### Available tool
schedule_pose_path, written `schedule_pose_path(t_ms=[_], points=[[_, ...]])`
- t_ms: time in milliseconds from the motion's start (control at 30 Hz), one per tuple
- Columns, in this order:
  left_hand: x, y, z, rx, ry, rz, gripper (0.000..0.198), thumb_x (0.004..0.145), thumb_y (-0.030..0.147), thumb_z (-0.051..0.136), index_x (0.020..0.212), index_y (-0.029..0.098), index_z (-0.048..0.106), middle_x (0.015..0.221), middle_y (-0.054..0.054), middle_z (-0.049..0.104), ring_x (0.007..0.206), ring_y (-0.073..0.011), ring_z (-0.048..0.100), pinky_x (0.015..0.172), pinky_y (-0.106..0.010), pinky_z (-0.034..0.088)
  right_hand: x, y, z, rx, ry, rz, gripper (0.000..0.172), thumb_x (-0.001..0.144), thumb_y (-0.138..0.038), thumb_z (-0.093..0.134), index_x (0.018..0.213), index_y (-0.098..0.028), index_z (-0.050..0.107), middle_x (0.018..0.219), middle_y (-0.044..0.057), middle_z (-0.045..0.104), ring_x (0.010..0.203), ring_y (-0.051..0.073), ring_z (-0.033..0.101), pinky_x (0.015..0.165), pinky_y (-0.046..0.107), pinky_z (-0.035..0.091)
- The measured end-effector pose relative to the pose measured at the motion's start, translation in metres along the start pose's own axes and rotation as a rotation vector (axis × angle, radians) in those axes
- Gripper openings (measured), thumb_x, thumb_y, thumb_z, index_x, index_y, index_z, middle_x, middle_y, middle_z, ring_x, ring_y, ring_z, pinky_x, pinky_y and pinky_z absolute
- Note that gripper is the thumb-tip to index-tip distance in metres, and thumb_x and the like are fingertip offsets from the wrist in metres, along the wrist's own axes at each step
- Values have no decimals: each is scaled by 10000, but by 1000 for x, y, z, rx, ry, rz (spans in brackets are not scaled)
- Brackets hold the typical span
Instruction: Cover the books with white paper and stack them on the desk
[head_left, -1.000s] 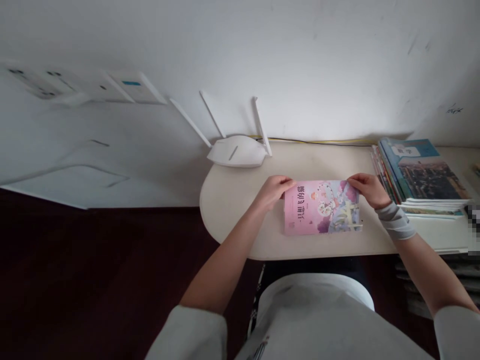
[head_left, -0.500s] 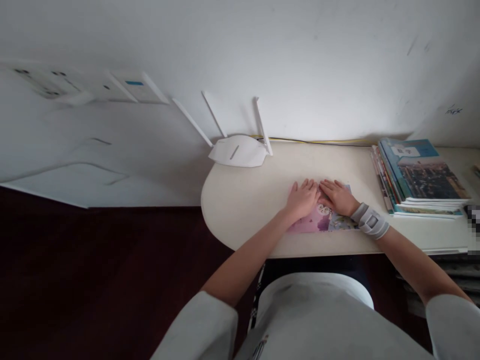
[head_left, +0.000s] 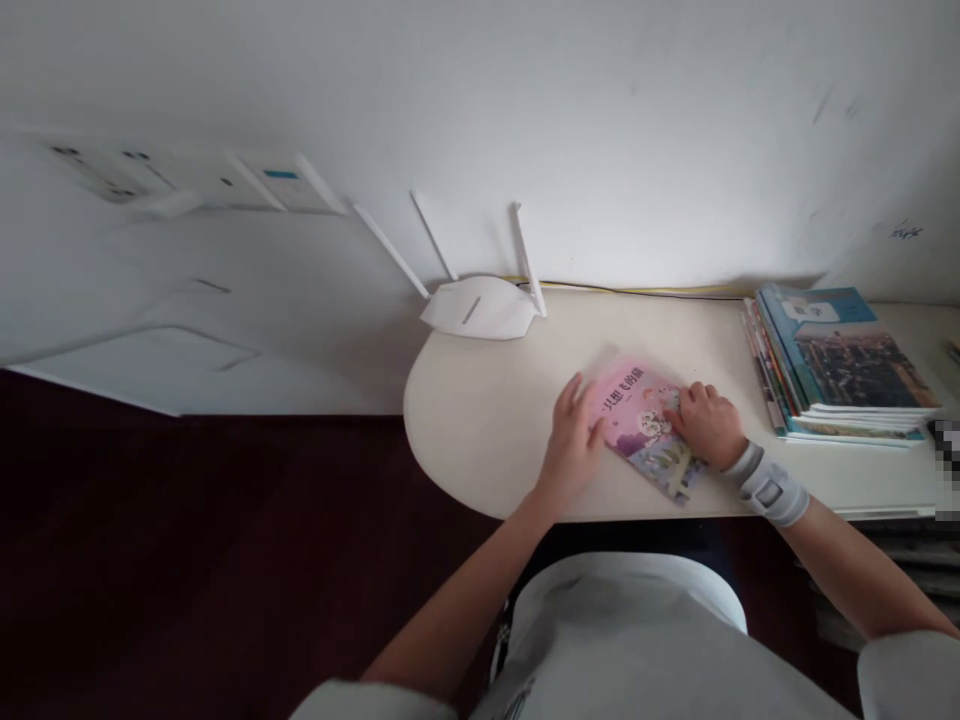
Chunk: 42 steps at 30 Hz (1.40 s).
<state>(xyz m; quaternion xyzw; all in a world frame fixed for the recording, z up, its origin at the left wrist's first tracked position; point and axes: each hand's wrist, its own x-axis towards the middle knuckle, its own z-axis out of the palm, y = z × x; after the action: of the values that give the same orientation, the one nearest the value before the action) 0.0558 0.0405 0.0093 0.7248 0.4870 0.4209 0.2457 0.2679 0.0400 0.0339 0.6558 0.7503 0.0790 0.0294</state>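
A pink picture book [head_left: 637,425] with dark printed characters and a white animal on its cover is tilted at an angle over the white desk. My left hand [head_left: 571,432] grips its left edge, thumb on the cover and fingers around the side. On the opposite edge my right hand [head_left: 706,422] is closed, with its thumb over the cover and a grey wrist strap [head_left: 772,488] below it. Slight blur hides whether the book fully touches the desk.
A white router [head_left: 480,305] with raised antennas stands at the desk's back left. Stacked textbooks [head_left: 840,350] lie to the right. A cable [head_left: 637,291] runs along the wall. The rounded desk edge [head_left: 409,400] is at left, a white stool [head_left: 630,565] in front.
Both hands lay flat on the book before; now they have moved apart and hold its two edges. The book has turned clockwise, showing more of its cover.
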Motion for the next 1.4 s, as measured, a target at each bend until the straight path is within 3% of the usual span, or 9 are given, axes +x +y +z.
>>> schedule_pose_path(t_ms=[133, 233, 467, 633, 833, 1000, 1067, 1200, 1400], points=[[-21, -3, -9, -681, 157, -554, 409, 787, 296, 577, 1178, 235, 477, 1396, -104, 384, 1302, -255, 349, 1011, -419, 374, -14, -6, -2, -55, 6, 42, 391, 906, -404, 388, 922, -79, 604, 893, 157, 557, 844, 250, 543, 568, 295, 429], [-21, 12, -6, -1049, 143, -720, 362, 704, 257, 674, 1036, 202, 541, 1267, -102, 513, 1160, -249, 502, 863, -380, 481, -16, -8, 2, -66, 32, 49, 384, 909, -393, 381, 903, -83, 607, 883, 153, 557, 837, 245, 546, 557, 284, 421], [-10, 51, 25, -1244, -9, -755, 356, 584, 213, 746, 903, 134, 608, 858, -55, 686, 778, -184, 630, 712, -304, 481, -14, 3, 7, 126, 73, 38, 344, 928, -317, 327, 889, -140, 620, 907, 124, 589, 873, 224, 559, 648, 281, 427], [-3, 56, 21, -1333, -2, -708, 421, 586, 258, 767, 962, 148, 614, 888, -54, 700, 787, -199, 648, 700, -304, 491, -16, 11, 3, 860, 124, 25, 394, 939, -400, 271, 1039, -169, 575, 898, 71, 646, 811, 175, 585, 728, 274, 432], [4, 57, 13, -1112, 219, -736, 549, 692, 663, 556, 905, 165, 646, 830, -73, 711, 831, -239, 664, 700, -324, 517, -28, -27, -17, 1434, 222, 419, 512, 852, -601, 335, 725, -171, 582, 677, 19, 620, 656, 159, 533, 640, 275, 426], [1, 60, 16, -1285, 78, -697, 731, 561, 823, 478, 779, 145, 644, 667, -73, 681, 768, -258, 662, 667, -343, 522, -40, -75, -10, 1983, -105, 305, 438, 752, -579, 526, 884, -175, 636, 802, 36, 668, 748, 186, 591, 699, 303, 471], [1, 60, 17, -1284, 28, -698, 722, 533, 830, 490, 713, 143, 622, 588, -60, 648, 701, -252, 659, 637, -342, 517, -42, -80, -6, 1998, -179, 244, 434, 724, -569, 555, 889, -176, 640, 776, 38, 666, 704, 185, 598, 667, 313, 484], [-1, 49, 19, -1148, 42, -620, 674, 646, 743, 514, 944, 147, 613, 703, -51, 672, 652, -195, 645, 595, -293, 493, -38, -39, -19, 1548, 115, 345, 439, 819, -559, 394, 833, -189, 630, 770, 49, 650, 710, 186, 587, 673, 325, 483], [-12, 23, 8, -796, -176, -381, 612, 769, 663, 438, 1135, 176, 502, 849, -57, 626, 704, -153, 610, 591, -266, 484, -19, 111, -65, 1104, 451, 540, 347, 868, -424, 410, 784, -151, 609, 731, 67, 604, 634, 148, 506, 595, 286, 421]])
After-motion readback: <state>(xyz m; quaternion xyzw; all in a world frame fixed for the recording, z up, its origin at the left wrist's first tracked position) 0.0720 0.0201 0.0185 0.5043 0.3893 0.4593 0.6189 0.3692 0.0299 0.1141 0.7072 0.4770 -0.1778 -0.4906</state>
